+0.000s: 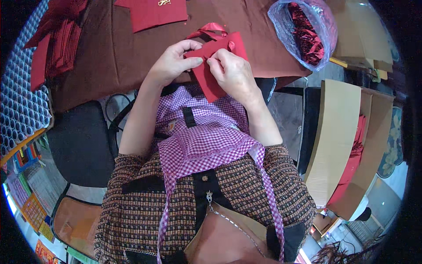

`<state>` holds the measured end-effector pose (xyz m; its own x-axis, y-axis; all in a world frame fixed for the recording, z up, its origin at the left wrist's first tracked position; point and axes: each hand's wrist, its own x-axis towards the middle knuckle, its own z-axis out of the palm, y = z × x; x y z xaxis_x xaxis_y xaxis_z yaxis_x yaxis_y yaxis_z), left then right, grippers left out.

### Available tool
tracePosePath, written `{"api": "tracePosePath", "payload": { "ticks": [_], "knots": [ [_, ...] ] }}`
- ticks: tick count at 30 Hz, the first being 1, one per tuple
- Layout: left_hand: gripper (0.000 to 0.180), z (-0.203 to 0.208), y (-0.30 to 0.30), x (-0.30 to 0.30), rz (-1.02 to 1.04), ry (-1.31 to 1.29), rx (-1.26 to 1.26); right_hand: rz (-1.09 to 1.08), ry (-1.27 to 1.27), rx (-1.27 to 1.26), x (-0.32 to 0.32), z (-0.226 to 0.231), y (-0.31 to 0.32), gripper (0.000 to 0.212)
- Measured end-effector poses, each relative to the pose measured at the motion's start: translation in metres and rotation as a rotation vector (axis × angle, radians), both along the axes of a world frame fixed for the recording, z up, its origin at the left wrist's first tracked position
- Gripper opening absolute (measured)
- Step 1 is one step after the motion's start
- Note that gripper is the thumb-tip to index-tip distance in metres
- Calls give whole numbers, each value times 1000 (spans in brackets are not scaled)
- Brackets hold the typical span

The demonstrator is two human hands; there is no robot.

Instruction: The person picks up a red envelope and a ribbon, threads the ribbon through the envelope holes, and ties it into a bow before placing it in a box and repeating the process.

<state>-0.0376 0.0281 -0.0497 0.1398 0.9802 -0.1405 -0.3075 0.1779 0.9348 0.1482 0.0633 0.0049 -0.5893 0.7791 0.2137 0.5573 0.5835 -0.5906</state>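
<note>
A flat red paper piece (211, 88), like a card or folded bag, is held tilted over my lap at the table's near edge. My left hand (176, 64) grips its left edge, thumb on the front and fingers behind. My right hand (234, 72) is closed in a pinch against the front; its fingertips hide what lies between them. A shiny red ribbon (211, 29) loops out behind the top edge, and a small bit of red ribbon (231, 45) shows just above my right knuckles.
A brown cloth covers the table (105, 57). Red folded pieces (61, 53) stack at the far left; a red card (158, 13) lies at the back. A clear plastic bag (281, 26) of red ribbons sits at the right. An open cardboard box (336, 127) with red pieces stands beside me.
</note>
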Motion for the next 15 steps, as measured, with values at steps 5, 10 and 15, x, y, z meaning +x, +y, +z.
{"api": "tracePosePath", "payload": {
  "ticks": [5,10,15],
  "knots": [
    [29,2,0,1,-11,7,8,-7,8,-19,-1,3,1,16],
    [28,-2,2,0,-3,210,110,-7,-16,-19,-2,3,2,18],
    [22,4,2,5,85,447,278,-12,2,-11,-3,8,2,18]
  ]
}}
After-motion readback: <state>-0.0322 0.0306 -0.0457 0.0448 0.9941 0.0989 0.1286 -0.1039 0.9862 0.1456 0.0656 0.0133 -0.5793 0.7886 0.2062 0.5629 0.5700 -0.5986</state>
